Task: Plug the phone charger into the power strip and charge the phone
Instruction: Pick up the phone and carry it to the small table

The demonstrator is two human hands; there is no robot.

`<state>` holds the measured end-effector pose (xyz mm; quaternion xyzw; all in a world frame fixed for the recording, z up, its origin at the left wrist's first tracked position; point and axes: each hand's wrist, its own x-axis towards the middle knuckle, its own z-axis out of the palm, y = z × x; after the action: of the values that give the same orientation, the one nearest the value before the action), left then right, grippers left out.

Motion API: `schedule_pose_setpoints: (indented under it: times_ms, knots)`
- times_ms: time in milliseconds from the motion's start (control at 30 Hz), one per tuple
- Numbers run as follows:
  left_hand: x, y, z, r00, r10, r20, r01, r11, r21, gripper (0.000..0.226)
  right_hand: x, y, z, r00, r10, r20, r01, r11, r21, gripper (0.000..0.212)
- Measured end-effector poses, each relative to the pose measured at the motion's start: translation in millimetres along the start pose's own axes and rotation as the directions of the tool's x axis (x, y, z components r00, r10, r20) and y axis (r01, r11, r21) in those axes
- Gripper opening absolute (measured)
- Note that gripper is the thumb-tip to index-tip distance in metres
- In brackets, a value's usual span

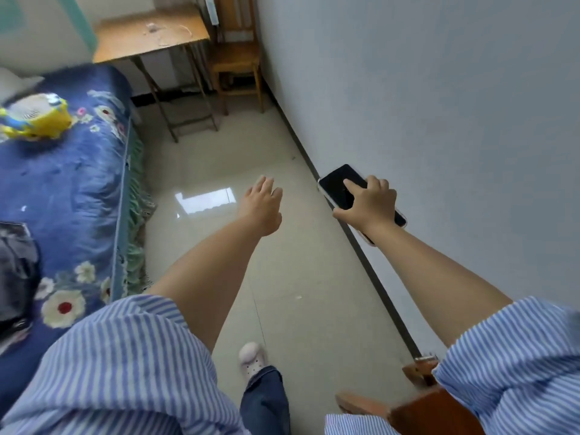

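My right hand [368, 202] grips a black phone [340, 183] with a dark screen and a pale case, held flat out in front of me near the grey wall. My left hand [262, 208] is stretched forward over the floor with fingers apart and nothing in it. On the wooden table [125, 36] at the far end of the room lie a small white charger [152, 26] and a thin white cable [183, 29], blurred and small. No power strip shows in this view.
A bed with a blue flowered cover [69, 189] fills the left side, with a yellow toy [37, 117] on it. A wooden chair [238, 58] stands beside the table. A tiled floor runs between bed and wall. Brown wooden furniture [430, 409] sits at my lower right.
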<state>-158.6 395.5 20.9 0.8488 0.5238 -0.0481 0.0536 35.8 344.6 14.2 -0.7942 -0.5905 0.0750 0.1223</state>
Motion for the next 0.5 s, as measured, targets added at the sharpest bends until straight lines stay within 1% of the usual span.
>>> schedule_pose_setpoints:
  times_ms: [100, 200, 233, 300, 400, 500]
  knots:
    - [36.0, -62.7, -18.9, 0.998, -0.052, -0.034, 0.053, 0.999, 0.004, 0.05, 60.1, -64.1, 8.0, 0.998, -0.065, -0.014, 0.065, 0.998, 0.002, 0.062]
    - [70.8, -129.2, -34.7, 0.99, -0.122, -0.065, 0.12, 0.992, -0.03, 0.048, 120.7, -128.4, 16.6, 0.994, -0.105, -0.023, 0.105, 0.994, 0.015, 0.061]
    - [76.5, -141.9, -37.1, 0.987, -0.146, -0.062, 0.143, 0.988, -0.052, 0.046, 133.1, -140.5, 18.2, 0.995, -0.1, -0.021, 0.101, 0.995, 0.028, 0.061]
    - [104.2, -190.6, -48.7, 0.976, -0.207, -0.073, 0.201, 0.976, -0.084, 0.042, 180.6, -184.4, 23.5, 0.992, -0.118, -0.036, 0.12, 0.991, 0.059, 0.062]
    - [146.2, -249.7, -65.3, 0.956, -0.287, -0.063, 0.278, 0.953, -0.118, 0.038, 243.4, -232.2, 26.7, 0.991, -0.129, -0.029, 0.131, 0.989, 0.07, 0.062]
    - [192.1, -296.4, -80.5, 0.945, -0.317, -0.082, 0.307, 0.945, -0.117, 0.041, 301.0, -262.3, 30.4, 0.994, -0.109, -0.011, 0.109, 0.987, 0.115, 0.061]
